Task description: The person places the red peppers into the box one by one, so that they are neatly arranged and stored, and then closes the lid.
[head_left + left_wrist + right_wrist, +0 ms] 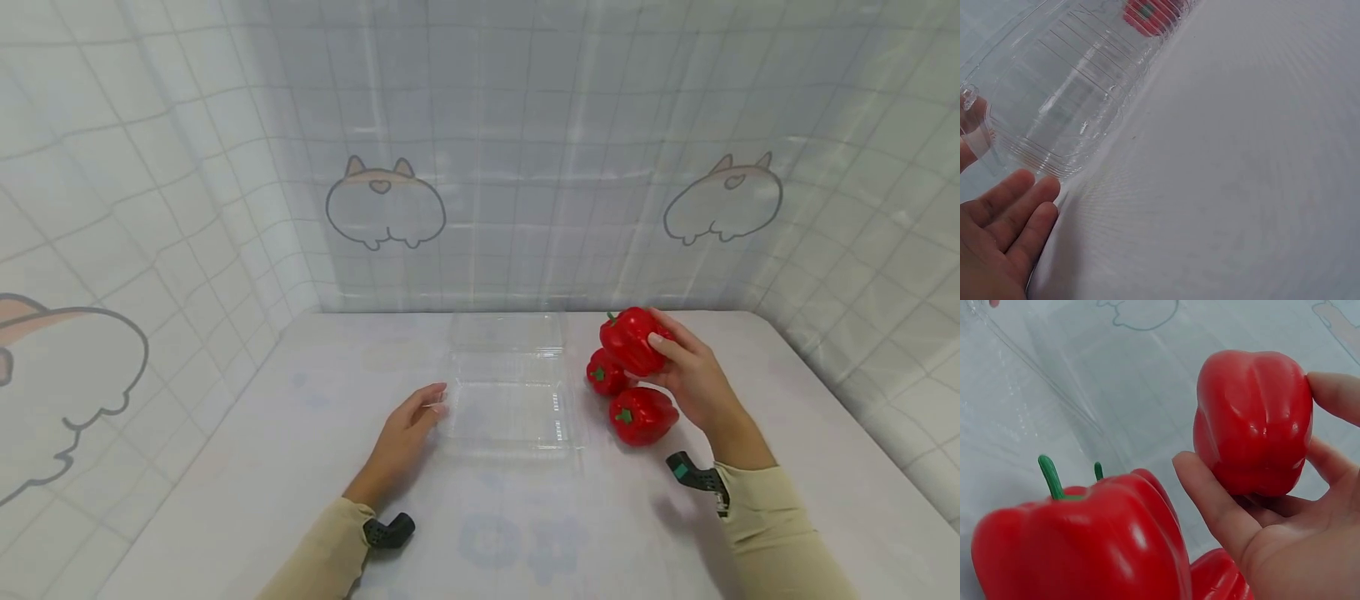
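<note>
My right hand holds a glossy red bell pepper raised above other red peppers, thumb and fingers around its sides. In the right wrist view the held pepper shows its lobed end. Below it, a large red pepper with a green stem lies on the table, and a smaller-looking pepper is behind it. At the left side of a clear plastic container, my left hand pinches the rim between thumb and index finger. Its other fingers extend straight beside the container wall.
The container's clear lid lies folded back behind its base. A white table runs back to a pale grid-patterned curtain with animal drawings, which also hangs along both sides. The peppers lie right of the container.
</note>
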### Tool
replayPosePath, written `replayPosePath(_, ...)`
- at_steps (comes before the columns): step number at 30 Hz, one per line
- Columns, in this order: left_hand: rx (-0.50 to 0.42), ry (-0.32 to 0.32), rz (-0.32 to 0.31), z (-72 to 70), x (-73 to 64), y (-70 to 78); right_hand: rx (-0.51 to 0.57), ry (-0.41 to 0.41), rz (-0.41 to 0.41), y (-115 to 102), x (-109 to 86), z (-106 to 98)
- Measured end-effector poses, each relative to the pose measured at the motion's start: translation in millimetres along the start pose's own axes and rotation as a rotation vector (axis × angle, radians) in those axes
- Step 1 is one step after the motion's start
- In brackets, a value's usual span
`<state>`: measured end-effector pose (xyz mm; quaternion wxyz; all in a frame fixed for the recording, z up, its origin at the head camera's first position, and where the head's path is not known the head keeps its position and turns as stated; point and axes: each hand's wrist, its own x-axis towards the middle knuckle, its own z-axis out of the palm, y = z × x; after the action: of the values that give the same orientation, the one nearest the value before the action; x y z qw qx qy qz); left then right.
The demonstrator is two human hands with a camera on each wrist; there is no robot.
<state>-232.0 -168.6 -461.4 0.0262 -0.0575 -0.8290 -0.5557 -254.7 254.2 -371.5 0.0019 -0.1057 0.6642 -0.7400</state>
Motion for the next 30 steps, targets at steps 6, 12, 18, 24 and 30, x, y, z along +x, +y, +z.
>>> replayPosePath(6,0.003,-0.011,0.009,-0.2,-0.3,0.1,-0.006,-0.006,0.027,1,2.7,7)
replayPosePath(12,0.014,-0.016,0.015,0.3,-1.4,0.2,0.015,-0.018,0.04,0,5.5,15)
replayPosePath(18,0.029,-0.015,0.029,0.9,-1.7,-2.2,0.024,-0.01,0.067,3,9.9,22)
replayPosePath(24,0.031,-0.017,0.056,0.4,-0.3,-4.8,0.009,-0.003,0.103,7,13.7,27)
replayPosePath(30,0.03,-0.026,0.066,-0.8,0.8,-6.3,-0.01,0.008,0.151,8,15.6,32)
